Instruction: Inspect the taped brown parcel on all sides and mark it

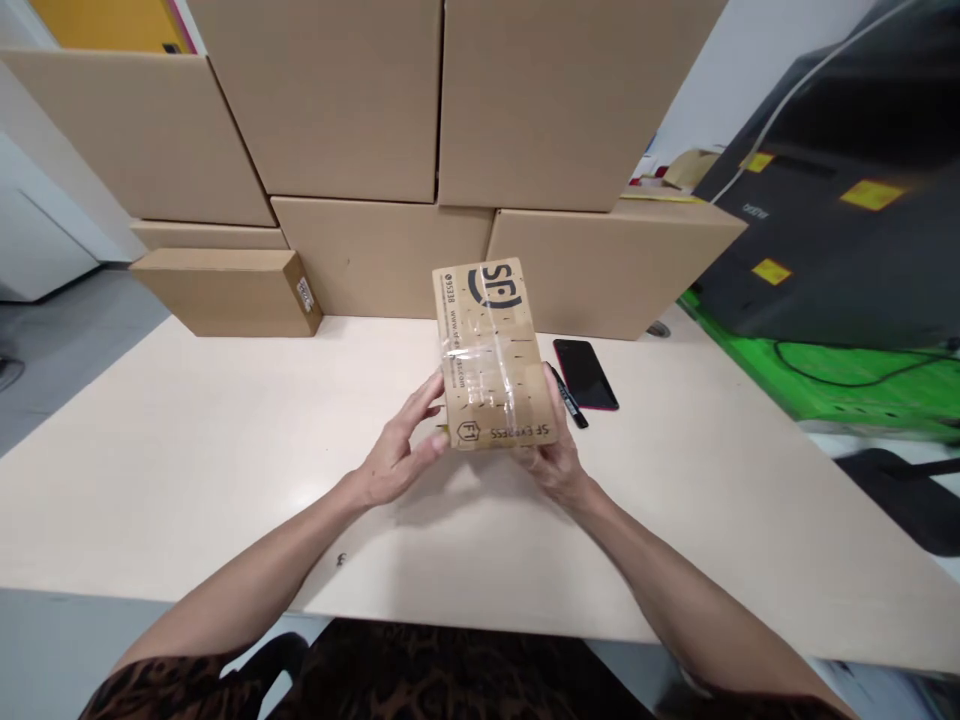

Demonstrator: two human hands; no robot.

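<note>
A small brown cardboard box (495, 350) with dark SF Express print and clear tape across its upper face is tilted above the table between my two hands. My left hand (405, 445) presses its fingers and thumb against the box's left side. From the lower right, my right hand (556, 450) grips the box, with its fingers partly hidden behind and under it. Just right of the box, a black marker pen (574, 405) lies on the table, partly covered. Beside the pen rests a black smartphone (586, 374) with a reddish edge.
Large cardboard boxes (382, 250) are stacked along the back of the pale table (187, 450). At the back left stands a flat brown carton (225, 295) with a small label. A dark grey case (825, 220) with yellow stickers is on the right, beside a green surface (847, 385).
</note>
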